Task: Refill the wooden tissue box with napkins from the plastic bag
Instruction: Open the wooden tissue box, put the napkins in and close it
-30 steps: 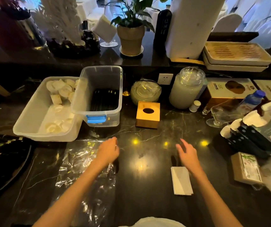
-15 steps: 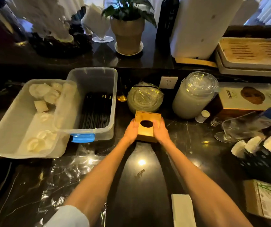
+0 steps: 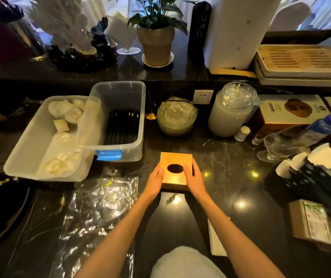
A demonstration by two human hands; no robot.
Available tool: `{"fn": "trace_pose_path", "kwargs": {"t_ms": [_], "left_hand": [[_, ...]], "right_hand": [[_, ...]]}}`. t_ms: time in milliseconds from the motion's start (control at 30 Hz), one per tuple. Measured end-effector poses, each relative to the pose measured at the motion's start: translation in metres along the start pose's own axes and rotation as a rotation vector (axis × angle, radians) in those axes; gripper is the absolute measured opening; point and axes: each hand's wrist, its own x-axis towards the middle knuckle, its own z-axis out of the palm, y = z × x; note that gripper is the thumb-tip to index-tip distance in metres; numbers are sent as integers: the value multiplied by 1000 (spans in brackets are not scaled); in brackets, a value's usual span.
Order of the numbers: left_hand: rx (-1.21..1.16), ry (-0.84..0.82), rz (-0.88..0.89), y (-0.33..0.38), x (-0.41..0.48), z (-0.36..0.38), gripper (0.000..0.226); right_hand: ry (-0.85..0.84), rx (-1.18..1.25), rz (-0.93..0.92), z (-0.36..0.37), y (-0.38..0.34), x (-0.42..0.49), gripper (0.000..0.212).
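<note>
The square wooden tissue box (image 3: 175,161), with a dark oval hole in its top, sits on the black marble counter in the middle of the view. My left hand (image 3: 154,182) grips its left side and my right hand (image 3: 193,180) grips its right side, thumb lying on the top beside the hole. A crumpled clear plastic bag (image 3: 98,213) lies flat on the counter to the left of my left arm. A folded white napkin stack (image 3: 216,241) lies by my right forearm, partly hidden by it.
Two clear plastic bins (image 3: 118,149) stand at the left, one with white pieces, one with dark sticks. A lidded glass bowl (image 3: 176,117) and a tall jar (image 3: 230,111) stand behind the box. Cartons (image 3: 311,223), a bottle (image 3: 325,127) and a glass crowd the right.
Both hands went from the near counter to the wooden box, took hold of its sides, and have drawn it toward me, away from the bowl and jar.
</note>
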Motion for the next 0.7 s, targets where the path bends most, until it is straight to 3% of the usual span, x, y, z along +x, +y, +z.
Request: {"fn": "trace_pose_path", "kwargs": {"t_ms": [200,300,400,567,633,700], "left_hand": [[-95,28,-23,-51,-111,5,39],[-105,42,-36,-79,-156,11,43],[-112,54,-41,-98,-180,15,45],[-168,-15,-43,-98,-186,10,41],[-238,-61,-41,-96,-188,5,57],[-265,-94,-50,-96,-188,0,95]], "right_hand": [[19,-3,-51,11,53,-107,50],[24,-28,-28,12,80,-155,57],[5,-91,3,10,95,-178,67],[7,-140,-28,11,90,-183,58],[-3,-180,-46,11,90,-182,62],[-16,-294,-66,9,90,-181,76]]}}
